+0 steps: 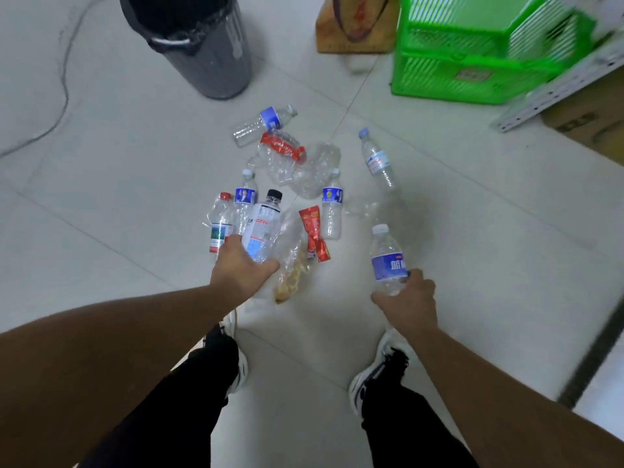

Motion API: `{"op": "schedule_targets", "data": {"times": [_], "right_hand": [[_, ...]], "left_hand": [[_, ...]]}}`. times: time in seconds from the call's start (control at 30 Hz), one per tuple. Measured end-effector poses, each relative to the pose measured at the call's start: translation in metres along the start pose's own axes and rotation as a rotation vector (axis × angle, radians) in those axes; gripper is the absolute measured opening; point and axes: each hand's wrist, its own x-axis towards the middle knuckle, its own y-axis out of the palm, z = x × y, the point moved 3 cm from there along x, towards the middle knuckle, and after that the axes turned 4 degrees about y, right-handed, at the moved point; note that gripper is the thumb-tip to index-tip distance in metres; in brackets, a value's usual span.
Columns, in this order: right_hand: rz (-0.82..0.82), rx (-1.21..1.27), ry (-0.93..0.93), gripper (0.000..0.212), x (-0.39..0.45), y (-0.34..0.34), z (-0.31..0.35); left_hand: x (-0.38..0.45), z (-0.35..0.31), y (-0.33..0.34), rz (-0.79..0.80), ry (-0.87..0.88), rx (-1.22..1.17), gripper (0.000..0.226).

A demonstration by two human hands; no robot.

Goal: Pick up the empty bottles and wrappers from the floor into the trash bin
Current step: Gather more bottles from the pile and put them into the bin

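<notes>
A person stands over a scatter of litter on a pale tiled floor [135, 170], both hands full. The left hand [241, 268] has its grip closed around the base of a black-capped bottle [265, 228] with a white label, along with a clear plastic wrapper [292, 265] that hangs just right of the fingers. The right hand [407, 298] grips a white-capped bottle with a blue label [388, 261] by its lower end, the cap pointing away from the wrist.

Just beyond the left grip lie a red-capped bottle [219, 221] and a blue-labelled bottle [244, 201], close against the held one. To the right of that grip, between the two hands, rest a red wrapper [314, 231] and another small bottle [332, 207]. Farther out are crushed clear bottles [304, 170], one with a red label, and a bottle with a blue band [265, 123] on its side. Beyond the right grip a slim bottle [376, 157] lies apart.

The dark trash bin [209, 55], lined with a black bag, stands well beyond the left grip. A green crate [472, 69] and a cardboard box [354, 25] sit far beyond the right grip.
</notes>
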Motion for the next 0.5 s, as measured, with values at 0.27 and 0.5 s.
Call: {"op": "schedule_targets", "data": {"times": [0.27,0.5], "right_hand": [[-0.042,0.164,0.062,0.065,-0.033,-0.097,-0.002],[0.018,0.133,-0.016,0.059,-0.04,-0.16,-0.008]], "left_hand": [[-0.069,-0.094,-0.007,-0.009,0.038,-0.032,0.055],[-0.1,-0.141,0.006,0.045,0.025,-0.008,0.064]]}}
